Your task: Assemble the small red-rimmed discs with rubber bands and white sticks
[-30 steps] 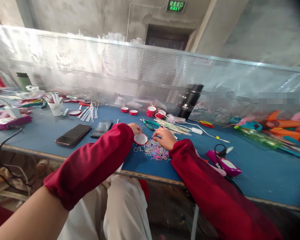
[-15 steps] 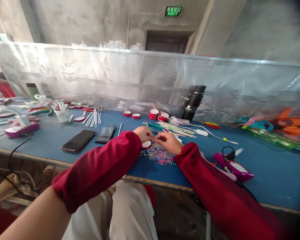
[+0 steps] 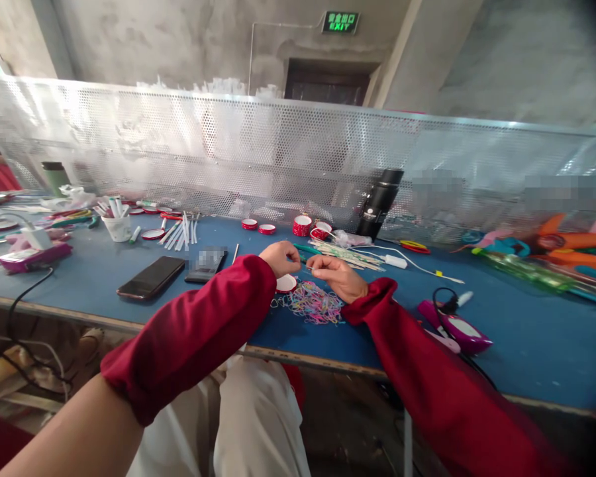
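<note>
**L hand [image 3: 281, 257], R hand [image 3: 338, 277] over bands [image 3: 314, 305]**

Fingers on both pinched closed; gripped item too small to ID. Bands piled near tabletop [image 3: 526, 344] front edge, approx mid-length. The cap [image 3: 286, 284] sits just beside pile.

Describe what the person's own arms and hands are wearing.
The left hand and right hand are bare, no gloves or rings visible. Dark red oversleeves cover both forearms: the left sleeve ends in a gathered cuff near the camera; the right sleeve runs out of frame.
</note>
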The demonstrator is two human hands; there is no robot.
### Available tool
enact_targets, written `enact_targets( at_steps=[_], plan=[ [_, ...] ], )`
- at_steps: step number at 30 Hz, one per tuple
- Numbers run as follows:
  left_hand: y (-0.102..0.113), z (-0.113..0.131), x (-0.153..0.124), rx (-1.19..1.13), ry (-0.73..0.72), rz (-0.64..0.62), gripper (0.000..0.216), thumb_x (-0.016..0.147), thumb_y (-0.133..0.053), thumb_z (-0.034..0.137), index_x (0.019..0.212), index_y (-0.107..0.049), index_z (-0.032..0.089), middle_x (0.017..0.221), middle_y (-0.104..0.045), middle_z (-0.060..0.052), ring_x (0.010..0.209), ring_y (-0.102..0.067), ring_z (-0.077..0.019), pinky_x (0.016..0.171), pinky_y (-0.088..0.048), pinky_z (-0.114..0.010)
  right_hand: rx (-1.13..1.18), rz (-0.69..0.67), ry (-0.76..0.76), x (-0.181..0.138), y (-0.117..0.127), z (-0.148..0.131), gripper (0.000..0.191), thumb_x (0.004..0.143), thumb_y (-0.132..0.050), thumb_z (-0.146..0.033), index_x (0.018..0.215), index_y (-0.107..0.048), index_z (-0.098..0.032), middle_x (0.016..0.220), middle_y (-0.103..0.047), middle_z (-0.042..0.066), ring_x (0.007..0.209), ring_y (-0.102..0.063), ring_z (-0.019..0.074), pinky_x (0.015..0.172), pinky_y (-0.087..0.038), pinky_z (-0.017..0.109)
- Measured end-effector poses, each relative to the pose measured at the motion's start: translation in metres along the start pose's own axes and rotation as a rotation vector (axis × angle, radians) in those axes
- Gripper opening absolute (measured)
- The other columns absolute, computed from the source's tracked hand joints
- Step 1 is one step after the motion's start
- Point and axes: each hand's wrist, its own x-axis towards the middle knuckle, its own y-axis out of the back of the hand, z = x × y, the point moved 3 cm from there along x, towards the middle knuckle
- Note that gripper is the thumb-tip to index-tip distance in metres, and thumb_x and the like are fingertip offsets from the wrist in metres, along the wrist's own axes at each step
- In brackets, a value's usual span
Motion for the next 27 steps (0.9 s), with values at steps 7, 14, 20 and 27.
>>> enact_targets(
  at_steps=[7,14,20,27],
  plan=[
    [-0.001,-0.006,0.001,0.006,0.021,-0.047,0.016,0.07,-0.065,0.03,0.071,-0.071,0.015,0.073,-0.067,-0.002,0.07,-0.057,-0.0133,0.067,-0.044,-0.024,0.0,0.021,-0.069,-0.001,-0.001,0.005,0.02,0.077,-0.073,-0.037,0.078,-0.06,-0.022,0.083,-0.064,0.001,0.07,-0.052,0.0138,0.066,-0.042,0.028],
    [-0.01,-0.028,0.002,-0.174,0.088,-0.173,0.015,0.072,-0.063,0.027,0.077,-0.071,0.015,0.076,-0.071,-0.002,0.071,-0.061,-0.0128,0.07,-0.047,-0.023,-0.157,0.131,-0.044,0.003,0.011,0.012,0.026,0.076,-0.072,-0.042,0.08,-0.057,-0.021,0.075,-0.061,-0.001,0.067,-0.052,0.0125,0.061,-0.041,0.026],
    [-0.013,-0.032,0.002,-0.278,0.119,-0.164,0.02,0.069,-0.072,0.028,0.083,-0.071,0.014,0.074,-0.068,-0.001,0.067,-0.058,-0.0112,0.066,-0.046,-0.024,-0.088,0.14,-0.074,0.002,0.011,0.012,0.031,0.076,-0.073,-0.045,0.082,-0.055,-0.021,0.075,-0.062,-0.002,0.065,-0.054,0.0115,0.061,-0.042,0.025],
    [-0.01,-0.012,0.001,-0.377,0.01,-0.109,0.023,0.07,-0.074,0.021,0.092,-0.07,0.013,0.081,-0.068,-0.002,0.071,-0.059,-0.0104,0.073,-0.048,-0.026,0.068,0.011,-0.153,-0.002,0.004,0.012,0.035,0.077,-0.073,-0.048,0.087,-0.048,-0.025,0.086,-0.069,-0.001,0.08,-0.066,0.0172,0.078,-0.05,0.033]
  ],
)
